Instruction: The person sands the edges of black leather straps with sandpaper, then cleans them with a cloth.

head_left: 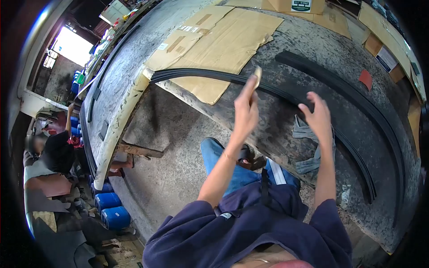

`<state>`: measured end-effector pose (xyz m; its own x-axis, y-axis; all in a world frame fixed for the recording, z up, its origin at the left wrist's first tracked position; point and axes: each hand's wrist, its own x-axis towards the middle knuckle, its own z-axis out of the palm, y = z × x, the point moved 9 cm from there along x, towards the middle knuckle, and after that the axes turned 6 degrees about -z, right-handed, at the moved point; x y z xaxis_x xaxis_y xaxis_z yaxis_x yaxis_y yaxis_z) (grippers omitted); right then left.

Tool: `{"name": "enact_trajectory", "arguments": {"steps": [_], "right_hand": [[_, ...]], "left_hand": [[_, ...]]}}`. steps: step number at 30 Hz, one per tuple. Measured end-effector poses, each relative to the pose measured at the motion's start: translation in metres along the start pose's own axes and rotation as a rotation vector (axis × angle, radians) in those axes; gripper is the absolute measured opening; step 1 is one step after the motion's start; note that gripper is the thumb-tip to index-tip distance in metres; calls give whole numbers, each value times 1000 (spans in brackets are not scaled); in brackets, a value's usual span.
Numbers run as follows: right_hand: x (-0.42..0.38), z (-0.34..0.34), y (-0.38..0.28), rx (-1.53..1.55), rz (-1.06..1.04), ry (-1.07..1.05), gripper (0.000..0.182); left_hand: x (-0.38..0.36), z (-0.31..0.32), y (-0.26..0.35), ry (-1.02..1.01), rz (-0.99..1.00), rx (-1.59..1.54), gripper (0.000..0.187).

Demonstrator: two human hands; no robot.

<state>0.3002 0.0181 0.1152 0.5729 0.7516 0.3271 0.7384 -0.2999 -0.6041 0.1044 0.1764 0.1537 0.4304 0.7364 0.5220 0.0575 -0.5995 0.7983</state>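
A bundle of long black strips (196, 73) curves across the worktable (263, 154) and passes under both of my hands. My left hand (246, 105), above the strips, has its fingers closed round a small tan piece (258, 77) that sticks up past the fingertips. To the right, my right hand (318, 116) is held over the strips with its fingers apart and nothing in it. Just below that hand a grey cloth or glove (308, 165) lies on the table. A second, thicker bundle of black strips (353, 91) lies farther back.
Flat cardboard (223, 40) lies behind the strips, and a cardboard box (290, 5) stands at the back. A red scrap (365, 80) is at the right. Another person (60, 149) is at the far left, near blue containers (115, 217).
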Motion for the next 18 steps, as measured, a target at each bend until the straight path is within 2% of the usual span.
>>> {"name": "enact_trajectory", "arguments": {"steps": [1,2,3,4,5,6,8,10,12,14,16,17,18], "right_hand": [[-4,7,21,3,3,-1,44],[-8,21,37,-202,-106,12,47],[-10,31,41,-410,-216,29,50],[-15,37,36,-451,-242,-15,49],[-19,36,30,-491,-264,2,48],[-19,34,26,-531,-288,19,46],[-17,30,21,-519,-220,-57,44],[-23,39,24,-488,-136,-143,41],[-20,36,23,-496,-185,-77,37],[-22,35,26,-505,-205,-37,35],[-20,36,23,-477,-198,-40,35],[-20,38,23,-506,-199,-51,36],[-21,38,22,-497,-208,-59,36]], "left_hand": [[13,8,-7,-15,124,208,46],[20,17,-12,-29,250,415,53],[19,45,-22,-227,274,413,55],[11,79,-30,-425,296,406,58],[-12,112,-38,-577,399,480,52],[-23,116,-26,-456,470,510,53],[-20,115,-36,-542,401,478,53],[-13,94,-61,-524,348,593,50],[15,37,-92,-307,313,725,48],[63,-16,-142,-226,8,733,48],[58,5,-127,-275,-23,657,46],[30,45,-109,-297,247,778,43],[5,73,-69,-384,297,620,44]]}}
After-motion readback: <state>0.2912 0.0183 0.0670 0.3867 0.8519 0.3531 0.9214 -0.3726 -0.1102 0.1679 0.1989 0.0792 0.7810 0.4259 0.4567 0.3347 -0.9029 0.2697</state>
